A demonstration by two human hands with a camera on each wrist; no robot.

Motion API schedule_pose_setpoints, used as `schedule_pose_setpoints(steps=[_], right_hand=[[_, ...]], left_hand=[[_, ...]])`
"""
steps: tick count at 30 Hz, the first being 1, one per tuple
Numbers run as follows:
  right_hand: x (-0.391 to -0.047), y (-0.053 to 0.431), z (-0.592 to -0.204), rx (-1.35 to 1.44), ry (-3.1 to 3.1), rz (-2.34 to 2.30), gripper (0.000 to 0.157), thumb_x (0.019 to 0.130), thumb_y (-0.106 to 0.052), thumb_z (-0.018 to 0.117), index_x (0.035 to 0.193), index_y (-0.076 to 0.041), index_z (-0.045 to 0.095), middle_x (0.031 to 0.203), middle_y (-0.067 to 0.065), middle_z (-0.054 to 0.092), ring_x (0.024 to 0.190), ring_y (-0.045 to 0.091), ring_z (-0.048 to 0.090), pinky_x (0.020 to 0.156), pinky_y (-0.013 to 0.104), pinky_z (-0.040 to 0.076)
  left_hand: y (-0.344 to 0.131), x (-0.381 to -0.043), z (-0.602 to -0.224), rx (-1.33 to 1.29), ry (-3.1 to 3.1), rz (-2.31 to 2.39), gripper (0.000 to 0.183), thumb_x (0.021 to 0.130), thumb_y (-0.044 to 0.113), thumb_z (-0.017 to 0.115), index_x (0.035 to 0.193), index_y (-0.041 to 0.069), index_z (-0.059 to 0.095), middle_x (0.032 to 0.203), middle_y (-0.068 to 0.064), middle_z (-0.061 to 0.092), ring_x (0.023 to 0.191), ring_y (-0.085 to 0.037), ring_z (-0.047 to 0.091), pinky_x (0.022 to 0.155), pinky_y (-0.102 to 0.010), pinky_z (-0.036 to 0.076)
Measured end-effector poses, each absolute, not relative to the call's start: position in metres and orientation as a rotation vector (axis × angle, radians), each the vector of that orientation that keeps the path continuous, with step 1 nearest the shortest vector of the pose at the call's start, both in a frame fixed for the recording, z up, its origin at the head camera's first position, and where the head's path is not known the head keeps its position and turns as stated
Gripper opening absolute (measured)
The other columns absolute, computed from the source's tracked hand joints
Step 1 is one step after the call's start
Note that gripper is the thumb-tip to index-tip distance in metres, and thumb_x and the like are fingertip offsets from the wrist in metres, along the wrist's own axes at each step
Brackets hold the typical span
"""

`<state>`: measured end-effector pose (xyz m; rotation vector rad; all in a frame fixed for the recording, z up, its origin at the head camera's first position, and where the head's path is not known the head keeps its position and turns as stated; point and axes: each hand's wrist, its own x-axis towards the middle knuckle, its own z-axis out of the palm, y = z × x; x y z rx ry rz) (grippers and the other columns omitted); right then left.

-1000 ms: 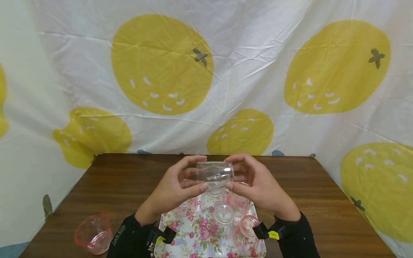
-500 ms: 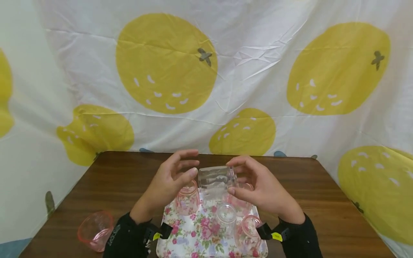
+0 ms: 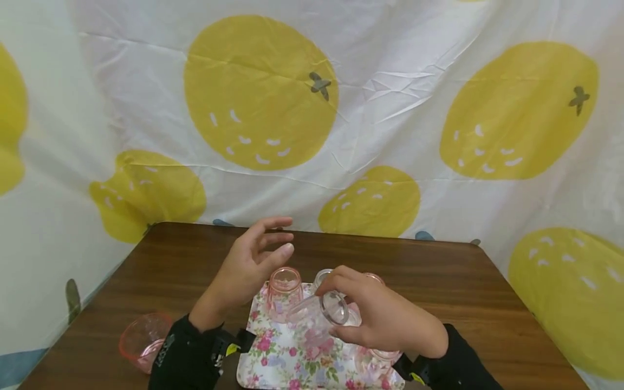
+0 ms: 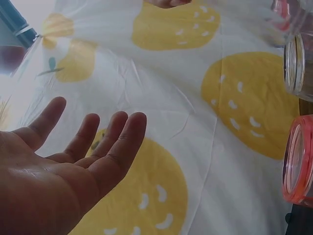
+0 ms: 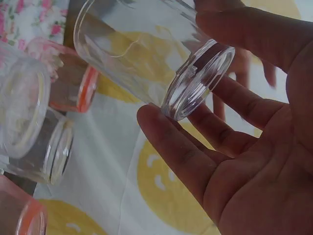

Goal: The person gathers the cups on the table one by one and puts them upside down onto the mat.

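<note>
A clear drinking glass (image 3: 308, 318) tilts over the tray, its thick base (image 5: 198, 81) towards my right hand (image 3: 377, 311). Thumb and fingers of that hand pinch it near the base, as the right wrist view shows. My left hand (image 3: 239, 271) hovers to the left with fingers apart and nothing in them; in the left wrist view its palm (image 4: 54, 191) shows bare. Below, the floral tray (image 3: 278, 371) bears an upside-down pink glass (image 3: 284, 292), a clear glass (image 3: 323, 275) behind the right hand, and more pink glasses (image 3: 374, 368) at the right, partly hidden.
A pink-rimmed clear cup (image 3: 143, 342) stands on the brown wooden table (image 3: 195, 254) to the left of the tray, near the left sleeve. A white cloth with yellow fruit prints (image 3: 263, 92) hangs behind the table's far edge.
The left hand has let go of the clear glass and drawn away leftwards. The right hand has lowered the glass nearer the tray and turned it so the base faces the camera.
</note>
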<state>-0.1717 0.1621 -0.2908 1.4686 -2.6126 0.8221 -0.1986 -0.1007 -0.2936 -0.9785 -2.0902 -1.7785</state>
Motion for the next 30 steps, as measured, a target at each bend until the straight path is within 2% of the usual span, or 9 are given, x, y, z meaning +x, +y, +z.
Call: schedule_pose_setpoints(steps=[6, 19, 24, 30], right_hand=[[-0.165, 0.152, -0.299, 1.508, -2.672, 0.692, 0.046, 0.083, -0.016, 0.080, 0.124, -0.017, 0.059, 0.124, -0.005, 0.054, 0.113, 0.008, 0.053, 0.090, 0.037, 0.055], [-0.164, 0.133, -0.330, 1.629, -2.601, 0.321, 0.049, 0.072, -0.010, 0.085, 0.116, -0.013, 0.066, 0.119, 0.001, 0.061, 0.108, 0.010, 0.057, 0.087, 0.029, 0.057], [-0.163, 0.129, -0.336, 1.643, -2.628, 0.254, 0.048, 0.072, -0.009, 0.085, 0.117, -0.014, 0.067, 0.121, 0.000, 0.061, 0.109, 0.011, 0.057, 0.087, 0.029, 0.057], [-0.162, 0.125, -0.341, 1.641, -2.635, 0.223, 0.047, 0.072, -0.008, 0.084, 0.116, -0.016, 0.067, 0.121, -0.001, 0.060, 0.109, 0.012, 0.057, 0.087, 0.029, 0.056]], left_hand=[[-0.102, -0.199, -0.292, -0.987, -2.106, -1.787, 0.046, 0.100, 0.010, 0.056, 0.144, 0.003, 0.043, 0.146, -0.016, 0.045, 0.124, -0.027, 0.051, 0.093, -0.060, 0.051], [-0.106, -0.197, -0.291, -0.992, -2.104, -1.773, 0.046, 0.099, 0.010, 0.057, 0.143, 0.005, 0.044, 0.146, -0.016, 0.045, 0.123, -0.026, 0.053, 0.090, -0.056, 0.054], [-0.107, -0.196, -0.291, -0.995, -2.101, -1.767, 0.046, 0.099, 0.011, 0.058, 0.143, 0.006, 0.045, 0.146, -0.016, 0.046, 0.123, -0.026, 0.053, 0.089, -0.053, 0.056], [-0.109, -0.195, -0.290, -1.004, -2.091, -1.773, 0.046, 0.099, 0.010, 0.058, 0.143, 0.006, 0.045, 0.145, -0.017, 0.047, 0.122, -0.026, 0.054, 0.089, -0.056, 0.055]])
